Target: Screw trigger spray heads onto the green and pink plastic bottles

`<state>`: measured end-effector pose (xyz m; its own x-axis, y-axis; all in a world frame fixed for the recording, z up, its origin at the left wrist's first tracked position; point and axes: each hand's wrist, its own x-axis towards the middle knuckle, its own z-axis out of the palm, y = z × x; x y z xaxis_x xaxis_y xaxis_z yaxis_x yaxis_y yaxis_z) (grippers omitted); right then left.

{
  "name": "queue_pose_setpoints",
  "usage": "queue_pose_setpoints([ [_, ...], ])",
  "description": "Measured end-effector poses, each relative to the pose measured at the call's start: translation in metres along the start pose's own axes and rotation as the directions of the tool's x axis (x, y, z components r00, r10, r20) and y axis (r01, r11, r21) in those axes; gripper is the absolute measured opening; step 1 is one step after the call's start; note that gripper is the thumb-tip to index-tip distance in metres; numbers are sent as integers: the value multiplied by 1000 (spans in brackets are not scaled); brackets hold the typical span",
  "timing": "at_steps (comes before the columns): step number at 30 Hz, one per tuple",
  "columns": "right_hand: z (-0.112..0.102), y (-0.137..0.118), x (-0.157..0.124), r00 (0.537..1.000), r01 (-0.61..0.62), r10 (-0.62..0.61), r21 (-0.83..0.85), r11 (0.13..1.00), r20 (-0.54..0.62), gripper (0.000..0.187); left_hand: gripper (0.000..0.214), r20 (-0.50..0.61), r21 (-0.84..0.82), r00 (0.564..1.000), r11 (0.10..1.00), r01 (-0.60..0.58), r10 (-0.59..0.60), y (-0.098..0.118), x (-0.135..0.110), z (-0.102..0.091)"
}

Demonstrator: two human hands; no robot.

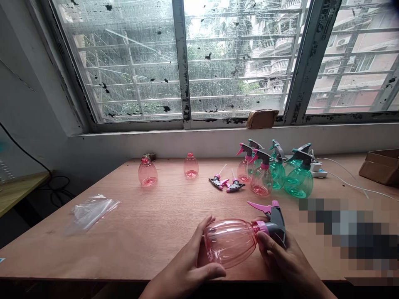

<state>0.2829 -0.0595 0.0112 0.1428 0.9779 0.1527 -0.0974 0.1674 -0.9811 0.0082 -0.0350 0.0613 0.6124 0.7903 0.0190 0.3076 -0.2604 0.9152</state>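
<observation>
"Far left on the table (124, 253), what remains?"
"Two bare bottles (148, 172), apparently awaiting the loose tops (215, 182)."
"Near edge?"
"Left hand (188, 263) holds a pink bottle (230, 243) by its base; right hand (280, 255) grips its spray top (277, 221), tightness unclear."
"Right?"
"Topped bottles (298, 182), seemingly done."

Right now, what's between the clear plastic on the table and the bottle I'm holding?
The head view shows bare tabletop, then your left hand against the bottle.

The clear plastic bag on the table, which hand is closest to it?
Left. The left hand is right of the plastic bag, by the base of the pink bottle; the right hand is farther right, at its neck.
</observation>
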Motion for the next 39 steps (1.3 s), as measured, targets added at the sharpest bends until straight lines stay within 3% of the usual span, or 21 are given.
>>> queue_pose_setpoints([
  [3, 0, 0, 1, 1000, -4, 4, 7, 1000, 11, 39, 78, 7, -20, 1000, 1000, -11, 11, -3, 0, -1],
  [6, 0, 1, 2, 1000, -4, 4, 4, 1000, 11, 36, 73, -5, -32, 1000, 999, 4, -4, -2, 0, -1],
  [14, -1, 2, 2, 1000, 14, -14, 3, 1000, 8, 38, 107, 17, -12, 1000, 1000, 9, -9, 1, 1, 0],
  [19, -2, 3, 3, 1000, 15, -15, -18, 1000, 25, 36, 107, 21, 18, 1000, 1000, -8, 8, -3, 0, -1],
  [25, 0, -1, 3, 1000, 2, -1, -30, 1000, 22, 39, 76, 7, 1, 999, 999, -40, 40, -6, -2, -1],
  [32, 0, -1, 2, 1000, 2, -1, -55, 998, 23, 45, 107, 7, 27, 1000, 1000, -11, 10, -3, 1, 1],
  [37, -1, 3, 2, 1000, 12, -11, -53, 999, 23, 42, 109, -1, 41, 1000, 999, -15, 15, -6, 0, 1],
  [39, -2, 3, 2, 1000, 11, -9, -51, 999, 28, 43, 99, 10, 35, 1000, 999, -18, 18, -6, 0, 0],
])
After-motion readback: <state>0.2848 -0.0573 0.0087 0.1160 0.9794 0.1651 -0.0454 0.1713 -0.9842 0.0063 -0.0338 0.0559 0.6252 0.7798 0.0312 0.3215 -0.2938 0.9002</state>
